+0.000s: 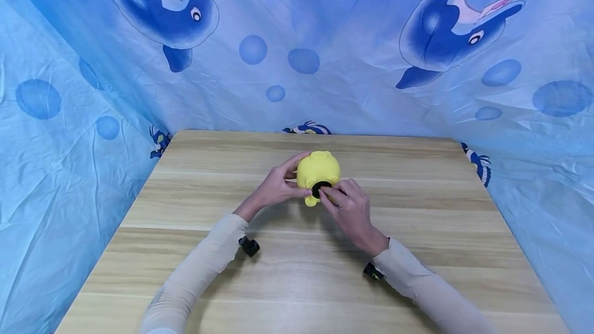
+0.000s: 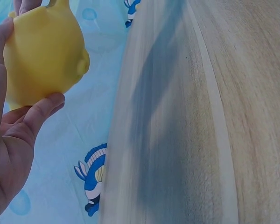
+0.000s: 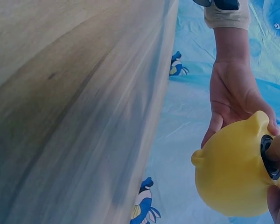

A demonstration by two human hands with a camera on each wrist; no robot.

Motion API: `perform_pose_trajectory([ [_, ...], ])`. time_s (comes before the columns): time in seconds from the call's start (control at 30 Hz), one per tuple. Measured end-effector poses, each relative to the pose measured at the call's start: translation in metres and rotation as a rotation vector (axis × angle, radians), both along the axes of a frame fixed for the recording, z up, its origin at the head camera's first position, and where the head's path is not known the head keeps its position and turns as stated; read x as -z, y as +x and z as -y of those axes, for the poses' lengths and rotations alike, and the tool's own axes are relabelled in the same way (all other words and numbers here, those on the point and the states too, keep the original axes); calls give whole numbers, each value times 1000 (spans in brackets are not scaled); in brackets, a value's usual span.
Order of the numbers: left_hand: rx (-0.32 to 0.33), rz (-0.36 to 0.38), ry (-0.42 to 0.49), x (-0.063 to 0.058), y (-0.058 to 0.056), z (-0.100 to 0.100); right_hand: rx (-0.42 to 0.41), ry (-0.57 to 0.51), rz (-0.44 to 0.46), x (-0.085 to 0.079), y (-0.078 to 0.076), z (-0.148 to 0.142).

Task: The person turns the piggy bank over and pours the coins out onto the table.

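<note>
A yellow, rounded coin bank [image 1: 319, 166] with small knobs on its body is held up above the table, its underside turned toward me. My left hand [image 1: 280, 185] grips it from the left side, with fingers and thumb spread round the body, as the left wrist view also shows on the bank [image 2: 46, 60]. At the black round stopper [image 1: 316, 190] in the underside, my right hand [image 1: 351, 209] pinches with thumb and fingertips. The right wrist view shows the stopper [image 3: 271, 171] partly hidden behind those fingers.
Below the hands lies a wood-grain table [image 1: 297, 282]. A blue curtain [image 1: 325, 97] printed with dolphins and bubbles hangs behind it and along both sides. Small dark wrist cameras [image 1: 249, 246] are strapped at the sleeves.
</note>
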State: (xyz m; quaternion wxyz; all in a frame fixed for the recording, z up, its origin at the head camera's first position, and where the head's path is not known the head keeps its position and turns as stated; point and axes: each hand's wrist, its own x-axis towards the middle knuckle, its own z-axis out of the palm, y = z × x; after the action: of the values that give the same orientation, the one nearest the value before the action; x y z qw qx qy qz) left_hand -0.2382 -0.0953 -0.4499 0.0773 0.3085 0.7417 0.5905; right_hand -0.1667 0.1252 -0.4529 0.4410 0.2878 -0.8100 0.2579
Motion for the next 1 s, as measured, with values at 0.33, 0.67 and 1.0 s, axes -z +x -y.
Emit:
perform_pose_trajectory([
  [0.33,-12,-26,-11,4,-1,-1,-25,-35,-15,-1,-3,1],
  [0.67,-7,7,-15,-1,-1,-3,-22,-42,-26,-3,-4,1],
  [1.0,-8,7,-5,0,0,-3,-34,-41,-26,-1,-4,1],
])
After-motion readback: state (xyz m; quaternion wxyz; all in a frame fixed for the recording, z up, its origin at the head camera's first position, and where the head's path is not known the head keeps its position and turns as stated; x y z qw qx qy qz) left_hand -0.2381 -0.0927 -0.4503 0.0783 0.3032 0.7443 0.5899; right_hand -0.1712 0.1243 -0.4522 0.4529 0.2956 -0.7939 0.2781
